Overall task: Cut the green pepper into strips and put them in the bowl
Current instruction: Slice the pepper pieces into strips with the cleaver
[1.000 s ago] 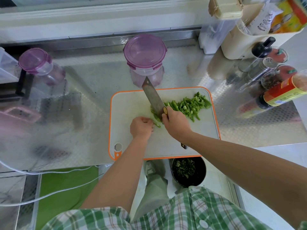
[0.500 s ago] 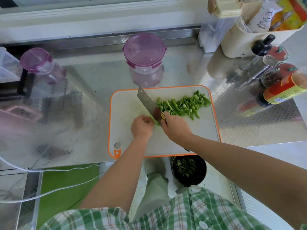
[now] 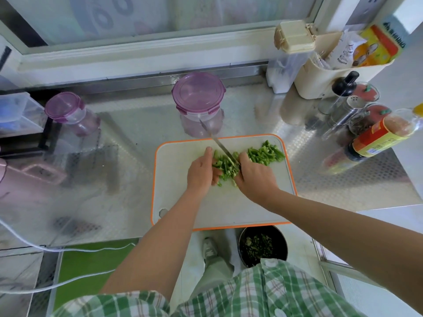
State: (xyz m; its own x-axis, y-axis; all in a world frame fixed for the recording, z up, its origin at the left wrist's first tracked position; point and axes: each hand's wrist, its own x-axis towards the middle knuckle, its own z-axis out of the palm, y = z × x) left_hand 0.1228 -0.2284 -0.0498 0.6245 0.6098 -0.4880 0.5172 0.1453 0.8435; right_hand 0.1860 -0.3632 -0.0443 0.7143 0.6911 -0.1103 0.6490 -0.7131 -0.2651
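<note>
Left hand [image 3: 201, 171] lay on the board [image 3: 183, 202], its fingers fairly straight and pressed sideways against a heap of green strips [image 3: 225, 168], thumb pointing to the far side; it gripped nothing. Right hand [image 3: 254, 177] sat just right of the same heap, curled round the handle of a knife [image 3: 220, 146]; the handle itself was hidden in the fist. The blade ran from that hand toward the far left, seen nearly edge-on, its tip showing in front of a purple-lidded jar [image 3: 198, 94]; the heap lay between the two hands and touched both. More strips lay further right, toward the board's far right corner, apart from the hands. The board was white with an orange rim and rested on a metal counter [image 3: 128, 133]. A black bowl [image 3: 283, 248] stood lower down, beyond the board's near edge, partly hidden under it; dark green bits lay inside, too blurred to tell exactly. Bottles [image 3: 380, 136] crowded the counter's right side; a smaller purple-lidded tub [image 3: 64, 107] stood at the far left.
</note>
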